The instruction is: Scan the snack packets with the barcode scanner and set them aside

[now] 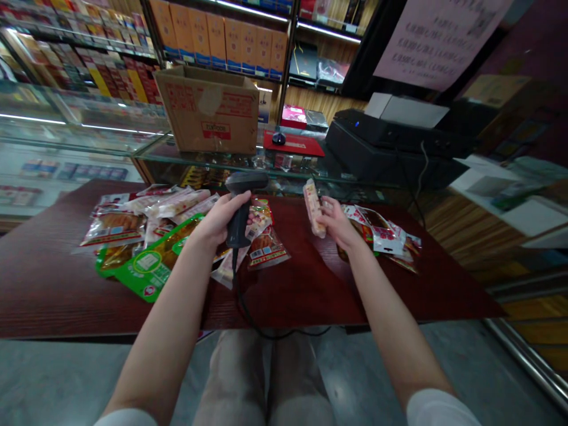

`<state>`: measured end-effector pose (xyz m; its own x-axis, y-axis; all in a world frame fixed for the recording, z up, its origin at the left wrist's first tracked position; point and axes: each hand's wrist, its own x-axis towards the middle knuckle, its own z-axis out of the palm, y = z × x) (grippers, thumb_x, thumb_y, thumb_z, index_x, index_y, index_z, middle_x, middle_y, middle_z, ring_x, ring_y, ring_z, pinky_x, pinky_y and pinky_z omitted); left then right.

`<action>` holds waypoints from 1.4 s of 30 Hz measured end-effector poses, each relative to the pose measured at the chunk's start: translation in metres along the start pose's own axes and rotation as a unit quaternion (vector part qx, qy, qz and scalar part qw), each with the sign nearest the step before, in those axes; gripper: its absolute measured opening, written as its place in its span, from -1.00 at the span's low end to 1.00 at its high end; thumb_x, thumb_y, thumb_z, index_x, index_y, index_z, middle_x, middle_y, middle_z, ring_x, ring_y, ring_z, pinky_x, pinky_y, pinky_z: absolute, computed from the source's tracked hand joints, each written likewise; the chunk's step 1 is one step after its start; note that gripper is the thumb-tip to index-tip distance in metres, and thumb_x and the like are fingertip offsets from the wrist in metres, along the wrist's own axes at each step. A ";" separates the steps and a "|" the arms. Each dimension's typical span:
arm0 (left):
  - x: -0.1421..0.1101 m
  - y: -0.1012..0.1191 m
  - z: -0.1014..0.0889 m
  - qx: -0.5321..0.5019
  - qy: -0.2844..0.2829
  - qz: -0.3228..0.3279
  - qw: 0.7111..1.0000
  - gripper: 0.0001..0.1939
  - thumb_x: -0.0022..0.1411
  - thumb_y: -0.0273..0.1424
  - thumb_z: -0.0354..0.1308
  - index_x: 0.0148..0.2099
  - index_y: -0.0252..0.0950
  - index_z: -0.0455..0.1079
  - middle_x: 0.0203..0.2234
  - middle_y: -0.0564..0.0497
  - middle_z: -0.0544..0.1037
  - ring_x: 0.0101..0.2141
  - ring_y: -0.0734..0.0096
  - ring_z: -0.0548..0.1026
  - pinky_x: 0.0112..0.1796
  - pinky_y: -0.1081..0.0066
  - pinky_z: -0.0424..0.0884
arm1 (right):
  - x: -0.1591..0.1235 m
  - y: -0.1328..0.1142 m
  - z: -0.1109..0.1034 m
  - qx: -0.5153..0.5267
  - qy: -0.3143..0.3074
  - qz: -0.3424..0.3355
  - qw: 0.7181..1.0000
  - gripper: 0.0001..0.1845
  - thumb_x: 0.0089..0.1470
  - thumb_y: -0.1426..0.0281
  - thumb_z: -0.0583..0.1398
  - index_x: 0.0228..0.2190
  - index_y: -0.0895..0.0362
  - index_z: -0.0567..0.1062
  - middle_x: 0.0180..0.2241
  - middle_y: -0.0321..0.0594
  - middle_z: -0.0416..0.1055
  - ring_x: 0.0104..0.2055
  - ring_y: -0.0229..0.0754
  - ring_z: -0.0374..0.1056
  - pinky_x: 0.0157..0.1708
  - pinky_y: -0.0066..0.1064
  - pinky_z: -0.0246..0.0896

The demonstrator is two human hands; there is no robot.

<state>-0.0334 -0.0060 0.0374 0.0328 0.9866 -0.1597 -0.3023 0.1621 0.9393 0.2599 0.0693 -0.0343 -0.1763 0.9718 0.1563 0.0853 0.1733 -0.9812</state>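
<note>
While I sit facing the dark red counter, my two hands are well apart above it, each closed on something. Beyond its far edge, a cardboard box stands on a glass display case. To my left spreads a heap of snack packets, with a green pack slanting through its front; a smaller group of packets lies beyond my right wrist. My left hand wraps round the grip of a black scanner, which stands nearly upright, its head uppermost and its nose turned to the right; its cable drops from the grip's foot. Smallest is the pale, speckled bar between the thumb and fingers of my right hand, its long axis running away from me, far end tipped slightly left.
</note>
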 end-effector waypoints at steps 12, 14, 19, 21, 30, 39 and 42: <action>-0.006 -0.032 0.037 0.105 -0.170 0.022 0.980 -0.41 0.02 0.12 0.31 -0.23 -0.33 0.37 -0.63 0.07 0.46 -0.62 0.52 0.39 -0.59 0.53 0.31 | -0.017 -0.007 -0.013 0.171 -0.012 0.005 0.985 -0.39 -0.18 0.37 0.13 0.01 -0.04 0.41 0.03 -0.19 0.53 0.05 0.06 0.47 0.06 0.20 0.36; -0.007 -0.034 0.039 0.110 -0.173 0.027 0.978 -0.40 0.03 0.14 0.29 -0.24 -0.32 0.36 -0.64 0.08 0.43 -0.62 0.52 0.38 -0.60 0.52 0.29 | -0.016 -0.007 -0.013 0.176 -0.012 0.000 0.984 -0.41 -0.15 0.35 0.12 0.00 -0.03 0.42 0.03 -0.18 0.53 0.07 0.07 0.46 0.09 0.20 0.34; -0.005 -0.043 0.042 0.124 -0.204 0.019 0.971 -0.40 0.06 0.17 0.23 -0.26 -0.32 0.36 -0.64 0.08 0.42 -0.64 0.53 0.36 -0.62 0.52 0.24 | -0.017 -0.009 -0.012 0.170 -0.003 -0.012 0.985 -0.45 -0.09 0.30 0.11 0.01 -0.03 0.42 0.03 -0.19 0.54 0.11 0.07 0.44 0.13 0.20 0.30; -0.004 -0.046 0.044 0.124 -0.218 0.020 0.968 -0.40 0.07 0.17 0.23 -0.26 -0.32 0.37 -0.61 0.06 0.44 -0.64 0.55 0.35 -0.62 0.52 0.24 | -0.017 -0.010 -0.011 0.168 0.000 -0.012 0.986 -0.43 -0.10 0.32 0.11 0.02 -0.04 0.41 0.04 -0.19 0.53 0.13 0.07 0.43 0.14 0.20 0.30; -0.009 -0.044 0.046 0.114 -0.247 0.015 0.962 -0.39 0.02 0.17 0.28 -0.26 -0.32 0.38 -0.64 0.09 0.41 -0.65 0.55 0.33 -0.64 0.53 0.22 | -0.017 -0.009 -0.010 0.112 0.000 -0.041 0.993 -0.48 -0.01 0.22 0.14 0.03 -0.06 0.40 0.07 -0.16 0.49 0.11 0.08 0.44 0.09 0.12 0.34; 0.008 -0.020 0.013 0.132 -0.011 0.029 0.991 -0.55 0.16 0.00 0.28 -0.29 -0.32 0.36 -0.62 0.06 0.45 -0.66 0.53 0.37 -0.62 0.54 0.30 | -0.023 -0.025 -0.074 -0.355 0.311 -0.110 0.875 -0.32 -0.04 0.34 0.22 0.16 0.08 0.33 0.04 0.03 0.47 0.02 0.12 0.42 0.08 0.04 0.27; 0.019 -0.016 -0.004 0.158 0.097 -0.004 0.983 -0.66 0.23 -0.12 0.25 -0.30 -0.32 0.36 -0.64 0.07 0.44 -0.68 0.50 0.37 -0.63 0.52 0.31 | -0.031 -0.041 -0.099 -0.502 0.328 0.018 0.800 -0.47 0.05 0.35 0.18 0.08 0.16 0.43 -0.02 0.12 0.50 0.00 0.18 0.43 0.01 0.01 0.28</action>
<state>-0.0323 0.0106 0.0183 -0.1570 0.9686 -0.1927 0.0099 0.1966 0.9804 0.3589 0.0479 0.0120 0.3694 0.7966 0.4784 0.8809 -0.1364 -0.4532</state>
